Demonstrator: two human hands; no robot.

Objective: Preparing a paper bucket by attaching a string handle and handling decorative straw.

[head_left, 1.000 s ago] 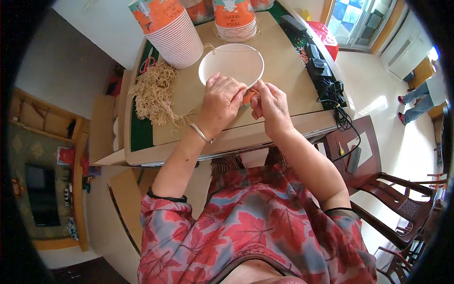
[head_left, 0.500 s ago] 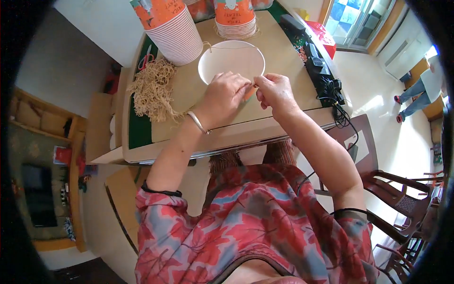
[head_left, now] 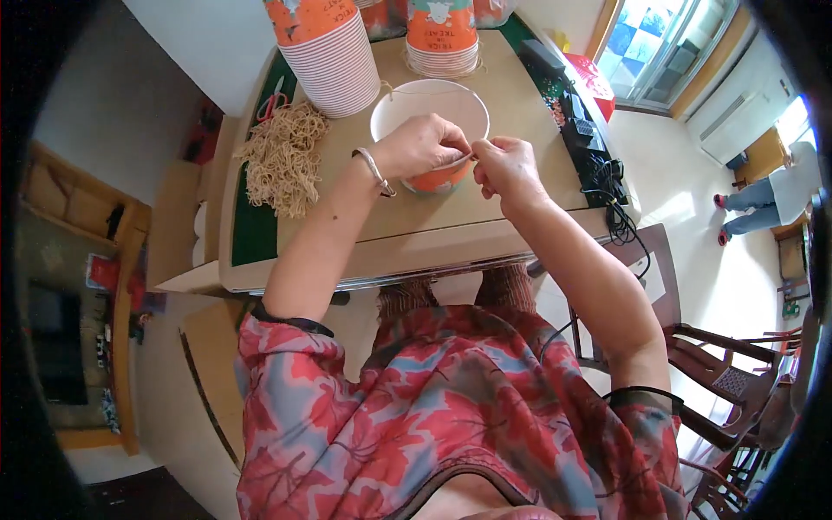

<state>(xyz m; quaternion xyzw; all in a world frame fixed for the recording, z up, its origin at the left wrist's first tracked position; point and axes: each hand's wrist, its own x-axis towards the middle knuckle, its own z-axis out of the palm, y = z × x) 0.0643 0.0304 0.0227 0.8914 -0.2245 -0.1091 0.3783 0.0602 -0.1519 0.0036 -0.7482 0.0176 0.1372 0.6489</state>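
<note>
A paper bucket [head_left: 436, 183], white inside and orange outside, stands on the table in front of me. A thin beige string [head_left: 431, 93] comes from its left rim and runs along the far side. My left hand [head_left: 425, 146] reaches over the near rim, thumb and fingers pinched on the bucket's edge. Against its fingertips, at the right of the rim, my right hand [head_left: 506, 167] is closed in a pinch. What lies between the right fingertips is too small to make out; the string's other end is hidden.
A tangled pile of beige strings [head_left: 284, 160] lies at the left, with red-handled scissors [head_left: 274, 102] behind it. Stacked paper buckets [head_left: 334, 71] and a second stack [head_left: 443, 43] stand at the back. Black power strips and cables [head_left: 589, 143] line the right edge.
My left hand has lifted and shifted a little over the rim, uncovering more of the bucket's orange side. The right hand stays almost in place, still pinched.
</note>
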